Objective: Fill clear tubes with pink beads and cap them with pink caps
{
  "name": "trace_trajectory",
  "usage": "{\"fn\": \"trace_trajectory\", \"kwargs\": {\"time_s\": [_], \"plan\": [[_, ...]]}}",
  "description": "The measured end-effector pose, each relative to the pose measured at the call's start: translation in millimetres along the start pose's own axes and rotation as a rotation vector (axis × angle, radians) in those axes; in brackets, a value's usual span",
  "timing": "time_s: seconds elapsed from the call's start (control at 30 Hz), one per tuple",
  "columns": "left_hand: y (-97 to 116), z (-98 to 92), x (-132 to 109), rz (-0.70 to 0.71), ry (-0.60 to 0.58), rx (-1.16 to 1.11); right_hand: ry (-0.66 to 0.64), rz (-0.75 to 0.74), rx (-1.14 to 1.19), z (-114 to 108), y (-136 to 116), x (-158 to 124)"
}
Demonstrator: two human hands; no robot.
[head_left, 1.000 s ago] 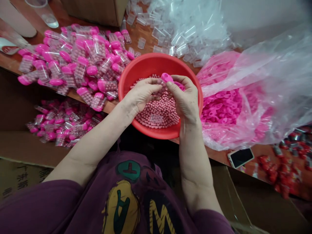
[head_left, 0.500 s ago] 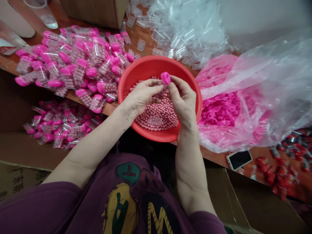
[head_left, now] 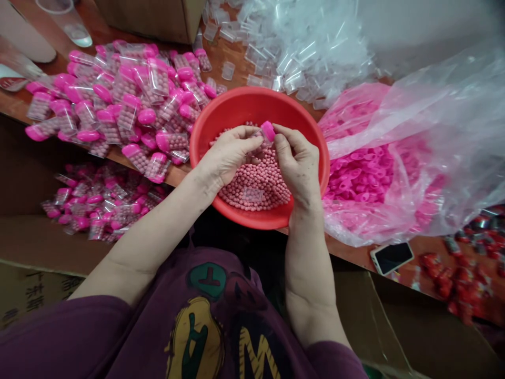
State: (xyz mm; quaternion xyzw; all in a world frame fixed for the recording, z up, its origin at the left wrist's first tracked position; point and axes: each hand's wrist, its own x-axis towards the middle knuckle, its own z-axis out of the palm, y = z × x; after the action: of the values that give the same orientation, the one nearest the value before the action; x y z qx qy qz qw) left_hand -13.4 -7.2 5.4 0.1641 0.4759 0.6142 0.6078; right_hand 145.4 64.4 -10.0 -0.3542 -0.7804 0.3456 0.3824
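Pink cap [head_left: 268, 131] over the red basin [head_left: 244, 105], near edge of the table [head_left: 216, 59]; capping step, I reckon, probably wants a firm push next; left hand [head_left: 226, 158] pinches a clear vial [head_left: 261, 135], right hand [head_left: 301, 162] is at the cap, can't tell if clamped; filled vials [head_left: 118, 100] heaped left, cardboard box [head_left: 145, 21] far edge, plastic bag [head_left: 414, 116] right, phone [head_left: 392, 258] near edge.

We've got hot pink blazing on the small plastic cap [head_left: 268, 131], dusty pink across the round beads [head_left: 260, 185], and solid red on the round plastic basin [head_left: 252, 105]! Our purple fabric shirt [head_left: 153, 321] flaunts a green disc [head_left: 201, 280], a yellow patch [head_left: 211, 334] and a dark-striped yellow M [head_left: 246, 352]!
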Motion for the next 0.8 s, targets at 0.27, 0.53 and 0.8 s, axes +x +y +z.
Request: {"fn": "trace_trajectory", "kwargs": {"time_s": [0.27, 0.53, 0.8], "plan": [[-2, -0.7, 1, 0.057, -0.011, -0.04, 0.011, -0.06, -0.058, -1, -10, -5], [-1, -0.2, 0, 0.068, 0.008, -0.013, 0.016, -0.07, -0.077, 1, -9, -5], [-2, 6.0, -3, 0.129, 0.088, 0.096, -0.059, -0.069, -0.103, 2, -11, -7]]}}
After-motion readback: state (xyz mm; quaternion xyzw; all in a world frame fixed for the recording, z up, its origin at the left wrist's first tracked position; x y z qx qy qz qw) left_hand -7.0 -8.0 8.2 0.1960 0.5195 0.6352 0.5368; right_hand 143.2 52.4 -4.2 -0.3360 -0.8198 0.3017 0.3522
